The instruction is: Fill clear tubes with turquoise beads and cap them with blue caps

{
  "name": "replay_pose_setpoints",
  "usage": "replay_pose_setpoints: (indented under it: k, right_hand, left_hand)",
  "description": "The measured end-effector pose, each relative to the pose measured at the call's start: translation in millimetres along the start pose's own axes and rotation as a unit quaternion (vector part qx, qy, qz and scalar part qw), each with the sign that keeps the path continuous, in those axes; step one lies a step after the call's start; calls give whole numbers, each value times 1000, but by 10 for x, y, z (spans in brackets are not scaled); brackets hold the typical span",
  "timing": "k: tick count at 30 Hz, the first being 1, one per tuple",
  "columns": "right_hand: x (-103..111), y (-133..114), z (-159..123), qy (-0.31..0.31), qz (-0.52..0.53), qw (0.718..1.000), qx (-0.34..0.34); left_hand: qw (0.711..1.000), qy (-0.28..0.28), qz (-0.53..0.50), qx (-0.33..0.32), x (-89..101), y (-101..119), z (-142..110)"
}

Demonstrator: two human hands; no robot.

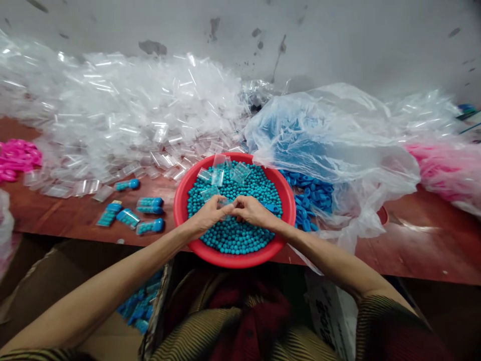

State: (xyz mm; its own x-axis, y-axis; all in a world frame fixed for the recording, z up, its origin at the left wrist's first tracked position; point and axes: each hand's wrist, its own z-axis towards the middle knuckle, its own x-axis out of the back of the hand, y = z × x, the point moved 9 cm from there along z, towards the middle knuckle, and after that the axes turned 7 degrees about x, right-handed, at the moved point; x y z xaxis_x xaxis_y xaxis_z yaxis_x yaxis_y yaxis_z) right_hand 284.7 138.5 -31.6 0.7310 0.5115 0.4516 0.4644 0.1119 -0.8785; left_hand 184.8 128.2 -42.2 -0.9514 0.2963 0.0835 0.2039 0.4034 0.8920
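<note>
Over a red basin [180, 213] filled with small teal balls [236, 245], my two hands meet at the fingertips. My left hand [210, 214] is closed in a pinch on a small clear plastic tube [226, 203]. My right hand [254, 210] is also pinched, its thumb and fingertips against the tube's end; whatever lies between them is hidden. Several loose clear tubes [217, 177] lie on the balls toward the basin's far side. Beside my right hand, a few blue plastic pieces [274, 207] rest on the balls.
Filled tubes with blue caps [150, 205] lie left of the basin. Behind them spreads a large heap of clear tubes [150, 110]. Blue caps [310, 198] spill from a plastic bag [338, 135] at right. Pink pieces [18, 158] lie far left. Below stands an open cardboard box [108, 341].
</note>
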Motion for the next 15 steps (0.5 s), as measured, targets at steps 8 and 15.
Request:
replay_pose_setpoints:
  k: [8, 15]
  right_hand:
    - [-99, -68, 15, -159, -144, 977, 11]
    - [33, -601, 361, 4, -402, 901, 166]
  left_hand:
    - [953, 38, 296, -51, -39, 59, -164]
    - [851, 120, 495, -131, 27, 188, -528]
